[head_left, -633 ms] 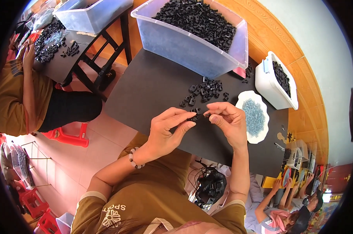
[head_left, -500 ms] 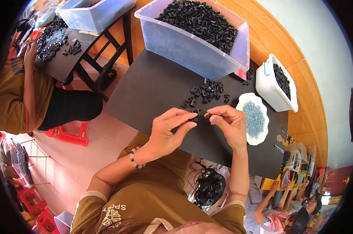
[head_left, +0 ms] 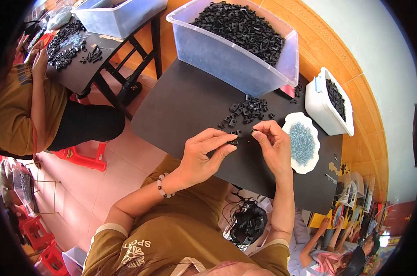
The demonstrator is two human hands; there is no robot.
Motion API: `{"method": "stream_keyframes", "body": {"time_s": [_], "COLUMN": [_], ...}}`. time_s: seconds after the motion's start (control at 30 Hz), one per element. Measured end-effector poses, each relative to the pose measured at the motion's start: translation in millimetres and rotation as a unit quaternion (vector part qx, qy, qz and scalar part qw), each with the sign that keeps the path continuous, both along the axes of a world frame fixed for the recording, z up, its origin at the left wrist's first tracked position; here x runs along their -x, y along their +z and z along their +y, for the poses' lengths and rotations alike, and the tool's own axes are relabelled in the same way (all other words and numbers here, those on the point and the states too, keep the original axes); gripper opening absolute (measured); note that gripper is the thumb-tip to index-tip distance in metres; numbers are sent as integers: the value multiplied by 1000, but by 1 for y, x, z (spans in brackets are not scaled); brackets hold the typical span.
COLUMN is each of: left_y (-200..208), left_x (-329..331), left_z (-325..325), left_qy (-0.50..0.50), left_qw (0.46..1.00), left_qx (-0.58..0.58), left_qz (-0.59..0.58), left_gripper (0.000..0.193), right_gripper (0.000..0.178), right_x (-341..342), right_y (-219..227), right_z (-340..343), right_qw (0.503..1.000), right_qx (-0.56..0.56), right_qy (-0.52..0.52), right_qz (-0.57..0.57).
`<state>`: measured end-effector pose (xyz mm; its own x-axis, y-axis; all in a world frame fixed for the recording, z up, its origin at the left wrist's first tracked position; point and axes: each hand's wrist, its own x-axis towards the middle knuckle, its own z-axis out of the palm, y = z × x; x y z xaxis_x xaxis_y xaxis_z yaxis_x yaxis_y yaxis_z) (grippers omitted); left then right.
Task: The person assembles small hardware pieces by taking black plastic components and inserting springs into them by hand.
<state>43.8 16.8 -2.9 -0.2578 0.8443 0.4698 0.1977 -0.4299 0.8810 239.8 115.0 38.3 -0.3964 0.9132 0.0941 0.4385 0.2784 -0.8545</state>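
Between the thumb and index finger of my left hand (head_left: 203, 154) is a small black plastic part (head_left: 234, 142). My right hand (head_left: 274, 148) is a short way to its right, fingertips pinched on a tiny dark piece (head_left: 253, 131) whose kind I cannot make out. A loose pile of black plastic parts (head_left: 249, 109) lies on the dark table (head_left: 167, 108) just beyond my hands. Close beside my right hand is a white scalloped dish (head_left: 309, 164) holding many tiny blue-grey clear pieces (head_left: 302, 143).
A large clear tub (head_left: 227, 69) of black parts stands at the table's far side, with a white bin (head_left: 327, 108) of more parts to its right. A black bag of parts (head_left: 247, 223) is below the near edge. At left, another person (head_left: 29, 106) sits at a second table (head_left: 86, 64).
My right hand has drawn away from the black part in my left hand, widening the space between them. The whole view has shifted slightly.
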Motion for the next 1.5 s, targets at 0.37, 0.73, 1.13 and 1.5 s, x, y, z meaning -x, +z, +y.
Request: {"method": "stream_keyframes", "body": {"time_s": [0.37, 0.73, 1.13, 1.5], "left_y": [-1, -1, -4, -8], "left_x": [1, 2, 0, 0], "left_z": [1, 2, 3, 3], "left_qy": [2, -13, -11, -20], "left_qw": [1000, 1000, 1000, 999], "left_qx": [-9, 2, -17, -31], "left_qz": [-1, -12, 19, 26], "left_gripper": [24, 26, 27, 25], "right_gripper": [15, 17, 18, 16], "right_x": [-4, -3, 8, 7], "right_y": [9, 16, 20, 16], "right_z": [0, -11, -16, -14], "right_qw": [989, 952, 951, 953], "right_qx": [112, 192, 220, 222], "right_qy": [2, 126, 106, 107], "right_qz": [96, 204, 189, 178]}}
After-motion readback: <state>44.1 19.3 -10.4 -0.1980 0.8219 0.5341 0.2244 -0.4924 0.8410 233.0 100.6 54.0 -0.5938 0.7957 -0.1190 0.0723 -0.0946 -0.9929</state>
